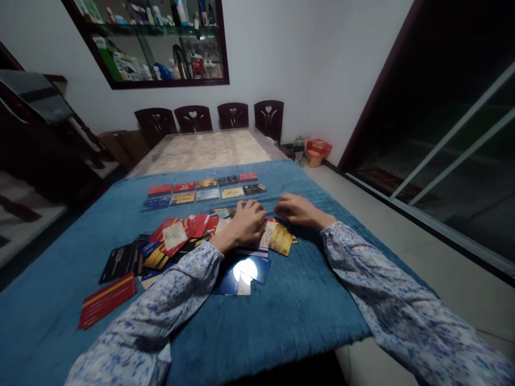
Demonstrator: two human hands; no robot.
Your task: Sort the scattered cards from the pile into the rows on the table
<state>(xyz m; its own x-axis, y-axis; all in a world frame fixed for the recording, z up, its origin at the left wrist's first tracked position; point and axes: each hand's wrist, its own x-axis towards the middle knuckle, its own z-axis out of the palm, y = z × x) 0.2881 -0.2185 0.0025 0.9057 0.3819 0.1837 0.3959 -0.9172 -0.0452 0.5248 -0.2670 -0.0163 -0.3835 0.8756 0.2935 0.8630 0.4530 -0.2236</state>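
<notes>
A loose heap of plastic cards (pixel 177 241), red, black, gold and blue, lies on a blue cloth (pixel 281 311) in front of me. My left hand (pixel 245 222) rests on the heap's right end with fingers curled down onto the cards. Beside it, my right hand (pixel 298 210) lies palm down with fingers bent, touching cards by a gold card (pixel 279 238). Whether either hand grips a card is hidden. Beyond the hands, two neat rows of cards (pixel 205 191) are laid out side by side.
A red card (pixel 107 300) lies apart at the near left, and a shiny blue card (pixel 247 271) near my left wrist. A bare marbled tabletop (pixel 209 150) stretches beyond the cloth to several dark chairs (pixel 193 118). A glass door (pixel 450 161) is at right.
</notes>
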